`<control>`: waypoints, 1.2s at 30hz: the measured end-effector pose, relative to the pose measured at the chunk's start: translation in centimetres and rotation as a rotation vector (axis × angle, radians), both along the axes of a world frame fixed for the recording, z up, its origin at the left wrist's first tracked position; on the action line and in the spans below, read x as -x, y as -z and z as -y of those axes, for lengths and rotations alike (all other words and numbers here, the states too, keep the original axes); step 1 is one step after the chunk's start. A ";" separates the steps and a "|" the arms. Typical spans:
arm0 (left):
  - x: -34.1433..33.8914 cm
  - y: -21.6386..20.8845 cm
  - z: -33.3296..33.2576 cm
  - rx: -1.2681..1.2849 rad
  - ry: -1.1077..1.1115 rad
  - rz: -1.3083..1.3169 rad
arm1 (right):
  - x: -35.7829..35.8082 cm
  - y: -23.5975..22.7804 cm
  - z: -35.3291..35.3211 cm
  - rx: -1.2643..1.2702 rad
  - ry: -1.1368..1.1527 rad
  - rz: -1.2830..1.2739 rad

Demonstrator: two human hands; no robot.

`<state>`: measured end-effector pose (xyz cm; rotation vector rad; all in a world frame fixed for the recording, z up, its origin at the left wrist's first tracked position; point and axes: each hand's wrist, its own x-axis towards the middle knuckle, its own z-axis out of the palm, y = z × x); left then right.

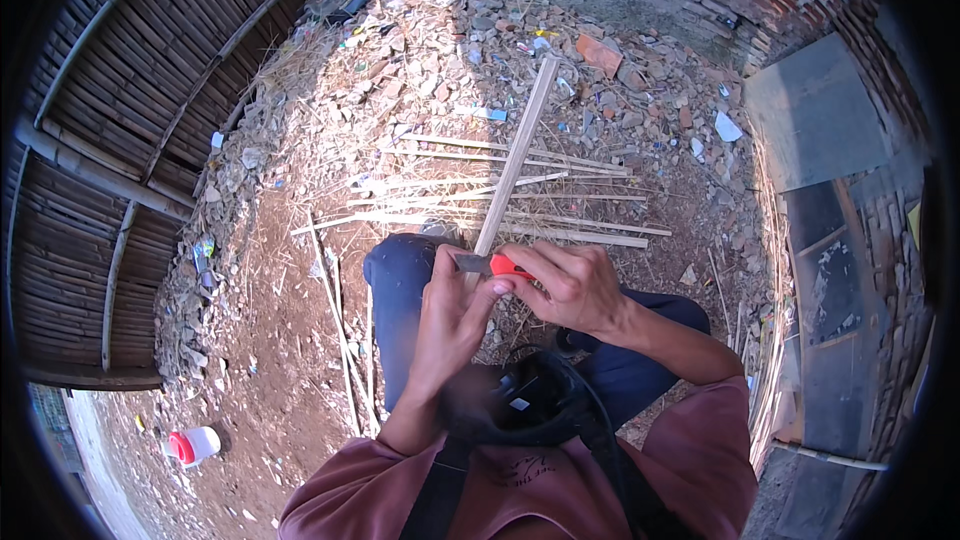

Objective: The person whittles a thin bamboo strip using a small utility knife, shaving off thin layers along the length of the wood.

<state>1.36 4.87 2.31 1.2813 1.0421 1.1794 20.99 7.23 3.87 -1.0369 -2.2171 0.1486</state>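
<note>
My left hand (452, 315) grips the near end of a long pale bamboo strip (518, 155) that slants up and away over the ground. My right hand (572, 287) holds a knife with a red handle (508, 266); its grey blade (472, 262) lies against the strip just above my left thumb. Both hands are over my knees in dark blue trousers (398, 280). The strip's near end is hidden inside my left hand.
Several thin split bamboo strips (520, 202) lie crosswise on the dirt ahead. Rubble and stones (470, 50) are heaped beyond them. A bamboo wall (120, 110) runs along the left, grey slabs (815, 110) and brick on the right. A white jar with a red lid (192, 445) lies at lower left.
</note>
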 end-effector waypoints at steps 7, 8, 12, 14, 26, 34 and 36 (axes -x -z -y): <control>-0.4 -0.9 0.0 0.039 -0.024 -0.064 | -0.2 0.4 0.0 -0.094 0.049 0.005; -0.4 -0.9 0.0 0.032 -0.039 -0.099 | -0.2 0.3 0.0 -0.095 0.051 0.017; -0.8 -0.2 -0.3 -0.066 -0.120 -0.313 | -0.2 -0.4 -0.2 -0.065 0.078 -0.021; -1.0 -0.8 -0.3 -0.042 -0.121 -0.311 | -0.2 -0.2 -0.3 -0.075 0.077 -0.043; -0.2 0.2 -0.2 -0.035 0.002 -0.057 | -0.8 -0.1 -0.7 -0.037 -0.021 -0.010; -0.1 -0.3 0.1 -0.007 -0.005 -0.080 | -0.3 0.1 -0.3 -0.066 0.017 -0.013; -0.1 -0.4 0.1 -0.005 -0.005 -0.092 | -0.2 0.1 -0.3 -0.077 0.024 -0.017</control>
